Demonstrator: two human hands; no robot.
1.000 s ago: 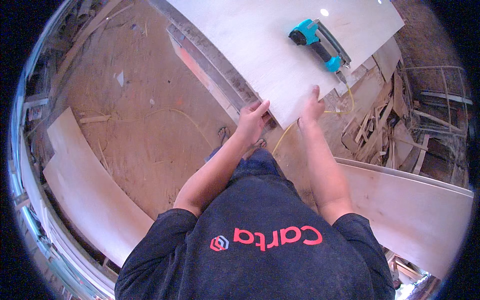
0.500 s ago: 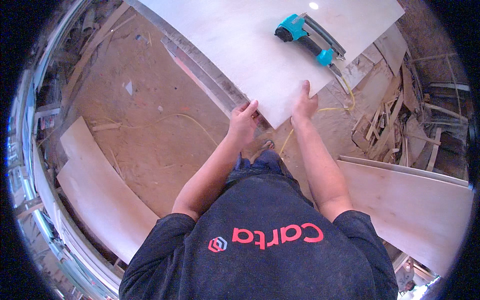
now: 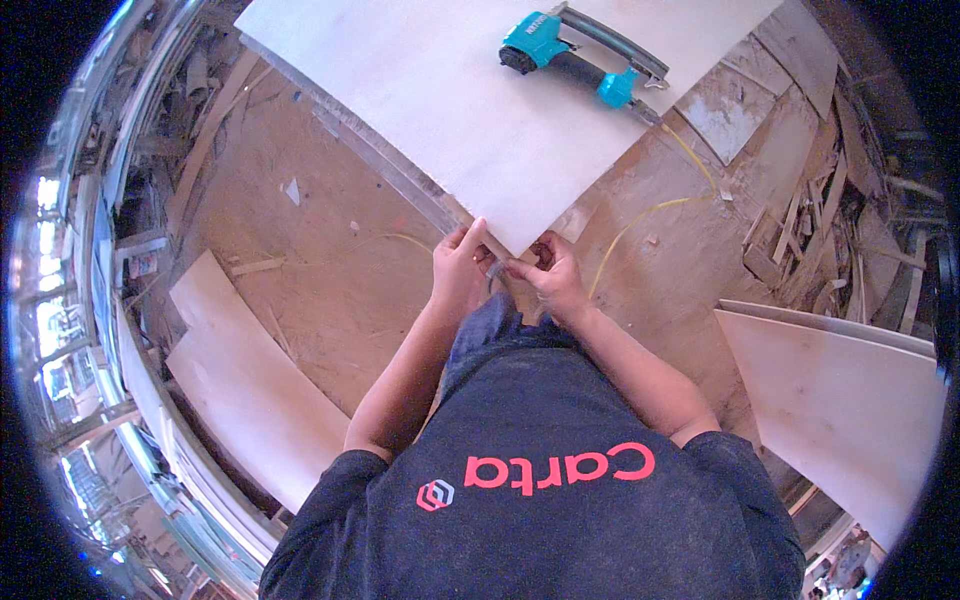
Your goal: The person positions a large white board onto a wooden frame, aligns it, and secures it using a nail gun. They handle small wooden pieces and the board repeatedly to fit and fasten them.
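Observation:
A pale plywood sheet (image 3: 450, 110) lies ahead of me, one corner pointing toward my body. Along its left edge, just beneath, a narrow wooden strip (image 3: 494, 244) shows near that corner. My left hand (image 3: 460, 268) is closed round the strip, thumb up against the sheet's edge and the other fingers partly hidden. On the other side of the corner my right hand (image 3: 556, 276) is closed too, thumb and fingers pinching at the strip's near end. A teal and black air nailer (image 3: 575, 62) rests on the sheet, out of both hands.
A yellow air hose (image 3: 640, 212) runs from the nailer down to the dusty floor (image 3: 330, 225). Scrap wood (image 3: 800, 215) is piled at right. More plywood panels lean at right (image 3: 835, 390) and lie at left (image 3: 250, 380).
My right hand has moved from the sheet's right edge down to its near corner, fingers now pinched. My left hand stays by the left edge. Sheet and nailer appear farther left in view.

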